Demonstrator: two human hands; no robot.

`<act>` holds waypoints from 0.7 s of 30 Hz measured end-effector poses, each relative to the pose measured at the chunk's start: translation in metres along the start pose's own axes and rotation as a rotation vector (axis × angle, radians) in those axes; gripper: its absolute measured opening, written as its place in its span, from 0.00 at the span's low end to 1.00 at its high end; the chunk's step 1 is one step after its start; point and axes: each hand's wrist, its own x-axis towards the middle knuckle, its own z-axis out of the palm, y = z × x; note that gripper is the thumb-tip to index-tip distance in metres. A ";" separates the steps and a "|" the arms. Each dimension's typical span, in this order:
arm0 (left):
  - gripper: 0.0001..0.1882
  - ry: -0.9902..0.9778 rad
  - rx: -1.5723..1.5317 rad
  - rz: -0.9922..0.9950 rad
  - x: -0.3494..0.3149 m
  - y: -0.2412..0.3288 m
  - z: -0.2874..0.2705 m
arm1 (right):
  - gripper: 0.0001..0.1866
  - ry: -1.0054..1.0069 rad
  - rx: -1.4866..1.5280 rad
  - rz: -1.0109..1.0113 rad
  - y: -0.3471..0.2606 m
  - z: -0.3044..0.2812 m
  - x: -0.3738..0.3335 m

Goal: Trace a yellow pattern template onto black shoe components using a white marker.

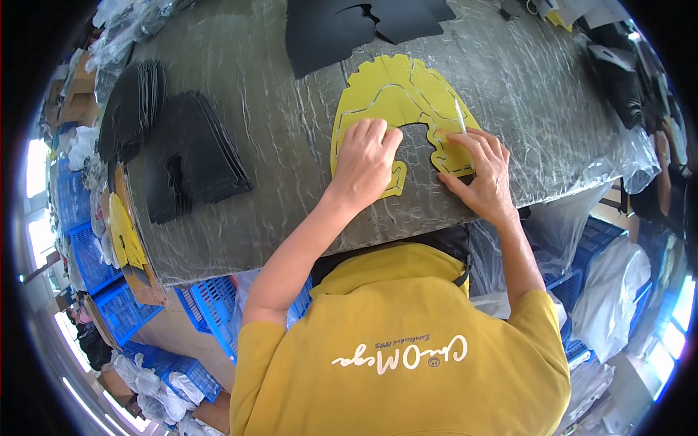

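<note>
A yellow arch-shaped template (385,80) with scalloped edges and narrow slots lies flat on the plastic-covered table (291,211). My left hand (363,160) is closed on the template's left leg, its fingers curled and the fingertips hidden. On the right leg rests my right hand (480,163), thumb spread toward the lower edge. A thin white pen-like stick (460,116) stands up at its index finger and looks held there; its lower tip is hidden. Some black material (467,178) shows from under the right leg.
Stacked black cut pieces (196,152) lie at the left, with a second stack (134,109) behind. More black sheet (356,36) lies at the far edge. Blue crates (211,305) stand below the table, and clear plastic wrap (560,211) hangs from its right side.
</note>
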 end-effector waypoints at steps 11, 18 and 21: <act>0.25 -0.004 -0.090 0.059 0.009 0.009 0.017 | 0.35 -0.003 0.017 -0.003 0.007 0.000 -0.003; 0.26 0.009 -0.093 0.026 0.005 0.010 0.015 | 0.36 -0.053 0.039 -0.008 0.003 -0.006 0.004; 0.24 0.019 -0.074 0.028 0.004 0.011 0.015 | 0.33 -0.098 0.184 0.079 0.002 -0.023 0.024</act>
